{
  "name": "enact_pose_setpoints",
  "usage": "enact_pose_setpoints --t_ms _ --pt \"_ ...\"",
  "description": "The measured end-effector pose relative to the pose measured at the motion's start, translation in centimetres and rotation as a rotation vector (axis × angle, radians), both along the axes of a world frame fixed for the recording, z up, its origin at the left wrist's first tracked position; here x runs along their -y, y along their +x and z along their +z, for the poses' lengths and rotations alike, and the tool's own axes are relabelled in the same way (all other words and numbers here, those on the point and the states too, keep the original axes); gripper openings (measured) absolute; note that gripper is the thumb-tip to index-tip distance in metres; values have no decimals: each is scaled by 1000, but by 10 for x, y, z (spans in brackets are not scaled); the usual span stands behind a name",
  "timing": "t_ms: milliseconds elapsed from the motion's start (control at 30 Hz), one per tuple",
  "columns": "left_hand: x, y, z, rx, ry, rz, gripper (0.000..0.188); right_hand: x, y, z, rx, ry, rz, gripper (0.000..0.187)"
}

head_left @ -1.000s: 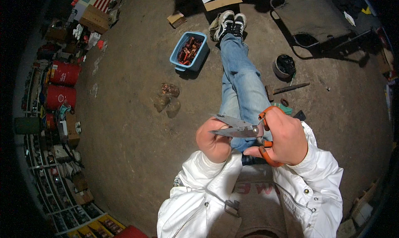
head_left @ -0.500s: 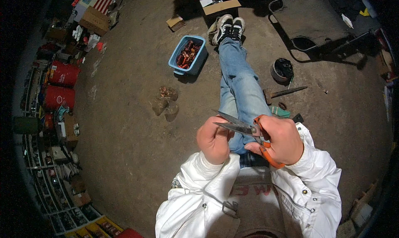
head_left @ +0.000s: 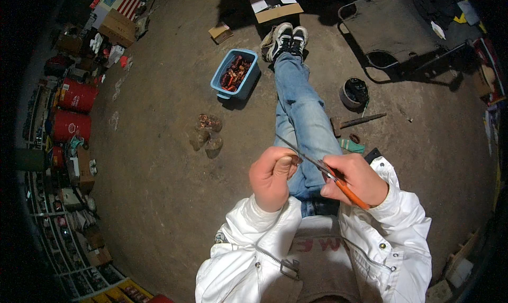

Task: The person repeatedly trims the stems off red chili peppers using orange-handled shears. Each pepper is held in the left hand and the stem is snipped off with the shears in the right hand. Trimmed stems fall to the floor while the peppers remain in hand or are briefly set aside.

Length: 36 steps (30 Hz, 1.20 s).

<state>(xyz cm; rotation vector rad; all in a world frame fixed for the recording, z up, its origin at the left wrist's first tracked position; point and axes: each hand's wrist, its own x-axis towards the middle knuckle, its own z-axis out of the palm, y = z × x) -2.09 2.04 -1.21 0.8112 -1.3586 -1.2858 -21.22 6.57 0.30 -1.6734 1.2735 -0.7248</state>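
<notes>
My right hand (head_left: 357,178) is closed around the orange handles of a pair of scissors (head_left: 346,189). The dark blades run up and left over my jeans, seen nearly edge-on and close together, passing beside my left fingertips. My left hand (head_left: 271,178) is curled, thumb against the bent forefinger. A small brownish bit shows at those fingertips, too small to name. Past my legs, to the left, a blue plastic bin (head_left: 238,93) holds a heap of reddish-brown and dark pieces. Closer to me on the floor lie three small lumps (head_left: 209,122), one of them coppery and speckled.
Right of my legs are a round container (head_left: 355,94) with dark contents, a hammer (head_left: 362,120) and a green cloth (head_left: 352,146). A folding chair (head_left: 394,30) stands far right, a cardboard box (head_left: 278,12) beyond my shoes. Red drums (head_left: 71,126) and loaded shelves line the left.
The scissors' blades, spread apart before, have come together. My right hand has rolled so that the scissors appear edge-on. The whole view has shifted slightly.
</notes>
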Motion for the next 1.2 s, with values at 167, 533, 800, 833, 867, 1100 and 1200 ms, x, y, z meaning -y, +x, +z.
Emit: enact_pose_setpoints --t_ms 167,533,800,833,867,1100,1200 --pt "0 3 -6 50 -69 38 31 -2 0 8 -190 -228 -131 54" --pt "19 31 -10 277 -336 -74 6 3 -9 23 -337 -420 -56 67" --pt "20 32 -6 331 -410 6 11 6 -9 28 -433 -491 -82 66" --pt "20 32 -6 351 -441 23 11 6 -9 28 -438 -488 -84 65" --pt "21 32 -7 338 -487 35 12 6 -9 28 -442 -485 -85 65" --pt "17 37 -8 350 -425 28 20 3 -8 30 -469 -479 -82 62" --pt "16 36 -8 329 -410 22 18 3 -9 29 -468 -487 -88 61"
